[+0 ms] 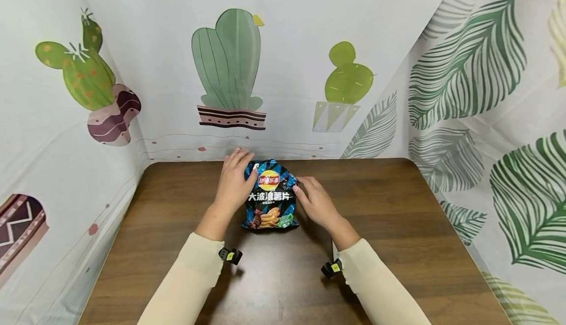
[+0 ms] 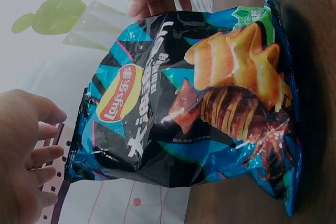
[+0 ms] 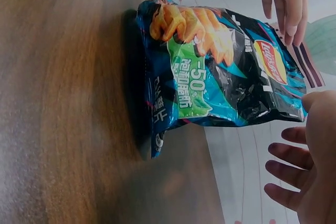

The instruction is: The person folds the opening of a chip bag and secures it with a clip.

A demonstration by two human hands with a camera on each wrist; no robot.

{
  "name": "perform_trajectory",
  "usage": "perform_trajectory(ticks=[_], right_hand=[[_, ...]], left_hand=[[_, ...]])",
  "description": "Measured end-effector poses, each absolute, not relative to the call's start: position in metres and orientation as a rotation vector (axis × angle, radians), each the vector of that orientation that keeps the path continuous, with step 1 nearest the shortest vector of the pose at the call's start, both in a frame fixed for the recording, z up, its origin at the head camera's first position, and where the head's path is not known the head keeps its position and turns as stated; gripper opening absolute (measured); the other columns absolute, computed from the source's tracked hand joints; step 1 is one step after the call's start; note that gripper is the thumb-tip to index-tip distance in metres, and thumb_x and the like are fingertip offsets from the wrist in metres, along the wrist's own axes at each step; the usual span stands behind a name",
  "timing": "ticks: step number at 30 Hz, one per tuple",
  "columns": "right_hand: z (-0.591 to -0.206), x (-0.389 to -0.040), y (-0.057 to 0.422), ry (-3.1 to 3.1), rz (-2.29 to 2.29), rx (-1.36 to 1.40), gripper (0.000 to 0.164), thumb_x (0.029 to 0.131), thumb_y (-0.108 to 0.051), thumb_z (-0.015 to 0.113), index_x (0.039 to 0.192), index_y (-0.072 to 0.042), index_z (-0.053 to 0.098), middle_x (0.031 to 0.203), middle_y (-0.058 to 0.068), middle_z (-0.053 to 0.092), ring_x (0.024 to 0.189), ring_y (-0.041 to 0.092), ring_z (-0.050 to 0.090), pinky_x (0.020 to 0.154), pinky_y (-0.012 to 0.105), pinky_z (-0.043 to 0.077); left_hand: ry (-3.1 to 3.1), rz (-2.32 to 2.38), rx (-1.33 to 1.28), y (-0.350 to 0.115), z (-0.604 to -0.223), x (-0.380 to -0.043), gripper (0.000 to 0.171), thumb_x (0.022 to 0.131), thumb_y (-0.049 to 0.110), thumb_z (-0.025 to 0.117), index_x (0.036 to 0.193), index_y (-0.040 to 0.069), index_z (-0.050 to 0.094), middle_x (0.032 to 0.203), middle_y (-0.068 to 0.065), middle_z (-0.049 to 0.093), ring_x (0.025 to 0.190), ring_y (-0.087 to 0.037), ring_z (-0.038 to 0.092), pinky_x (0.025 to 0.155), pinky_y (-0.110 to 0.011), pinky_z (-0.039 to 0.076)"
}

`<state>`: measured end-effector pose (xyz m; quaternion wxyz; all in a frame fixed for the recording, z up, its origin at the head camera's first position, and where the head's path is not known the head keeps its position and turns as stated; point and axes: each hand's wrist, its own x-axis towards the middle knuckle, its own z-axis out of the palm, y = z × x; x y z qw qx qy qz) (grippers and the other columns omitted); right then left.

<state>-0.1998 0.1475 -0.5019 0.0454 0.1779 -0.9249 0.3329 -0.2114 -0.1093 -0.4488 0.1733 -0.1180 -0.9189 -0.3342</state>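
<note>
A black and blue bag of potato chips stands upright near the table's far edge, its front facing me. My left hand is at the bag's upper left; in the left wrist view its fingers are spread just off the crimped top edge. On the other side, my right hand is beside the bag's upper right. Its thumb tip comes right up to the top corner in the right wrist view, while the other fingers are spread apart behind that side.
The brown wooden table carries the bag. Behind and beside it hangs a white cloth printed with cacti and leaves. Black straps with small devices sit at both wrists, over cream sleeves.
</note>
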Motion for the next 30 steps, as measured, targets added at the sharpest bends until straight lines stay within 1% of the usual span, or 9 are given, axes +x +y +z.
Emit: perform_trajectory(ticks=[5,10,15,18,24,27,30], right_hand=[[-0.502,-0.2,0.145,-2.797,1.039,0.543,0.044,0.108,-0.035,0.047,0.136,-0.004,0.06,0.136,0.014,0.059,0.13,0.031,0.055,0.112,0.049,0.043],[-0.502,-0.199,0.143,-2.766,1.066,0.531,0.036,0.106,-0.03,0.051,0.13,-0.005,0.063,0.131,0.012,0.062,0.126,0.029,0.058,0.109,0.048,0.045],[-0.503,-0.198,0.141,-2.739,1.107,0.512,0.03,0.105,-0.024,0.055,0.125,-0.005,0.065,0.127,0.012,0.064,0.123,0.029,0.06,0.108,0.048,0.046],[-0.503,-0.197,0.141,-2.728,1.14,0.491,0.026,0.104,-0.021,0.057,0.123,-0.006,0.067,0.124,0.011,0.067,0.119,0.028,0.063,0.104,0.048,0.048],[-0.503,-0.197,0.139,-2.713,1.241,0.418,0.023,0.104,-0.021,0.057,0.121,-0.01,0.068,0.114,0.009,0.072,0.106,0.025,0.067,0.096,0.047,0.053],[-0.503,-0.197,0.138,-2.692,1.329,0.392,0.023,0.104,-0.022,0.057,0.12,-0.01,0.068,0.111,0.009,0.073,0.103,0.025,0.069,0.093,0.046,0.055],[-0.504,-0.197,0.137,-2.674,1.399,0.371,0.024,0.104,-0.022,0.057,0.12,-0.009,0.068,0.11,0.01,0.074,0.103,0.025,0.07,0.092,0.045,0.056]], left_hand=[[-2.643,-0.898,-0.366,-0.103,-0.448,-0.213,0.044,0.098,0.018,0.064,0.139,0.003,0.059,0.144,-0.015,0.059,0.14,-0.033,0.049,0.125,-0.054,0.021],[-2.656,-0.862,-0.389,-0.097,-0.445,-0.212,0.042,0.099,0.019,0.063,0.138,0.004,0.06,0.139,-0.015,0.063,0.133,-0.033,0.057,0.122,-0.054,0.028],[-2.659,-0.802,-0.383,-0.095,-0.443,-0.212,0.042,0.098,0.02,0.064,0.137,0.005,0.062,0.136,-0.013,0.065,0.128,-0.033,0.06,0.118,-0.053,0.034],[-2.673,-0.755,-0.385,-0.093,-0.442,-0.213,0.042,0.098,0.022,0.065,0.136,0.006,0.063,0.135,-0.013,0.066,0.126,-0.033,0.061,0.115,-0.053,0.036],[-2.706,-0.686,-0.409,-0.091,-0.438,-0.217,0.04,0.098,0.022,0.065,0.135,0.006,0.064,0.13,-0.013,0.068,0.122,-0.033,0.063,0.114,-0.054,0.036],[-2.746,-0.682,-0.423,-0.091,-0.435,-0.218,0.041,0.098,0.023,0.064,0.136,0.007,0.063,0.129,-0.014,0.068,0.121,-0.032,0.063,0.114,-0.054,0.036],[-2.792,-0.701,-0.429,-0.091,-0.432,-0.22,0.041,0.099,0.024,0.063,0.137,0.009,0.062,0.132,-0.013,0.066,0.123,-0.032,0.062,0.112,-0.054,0.037]])
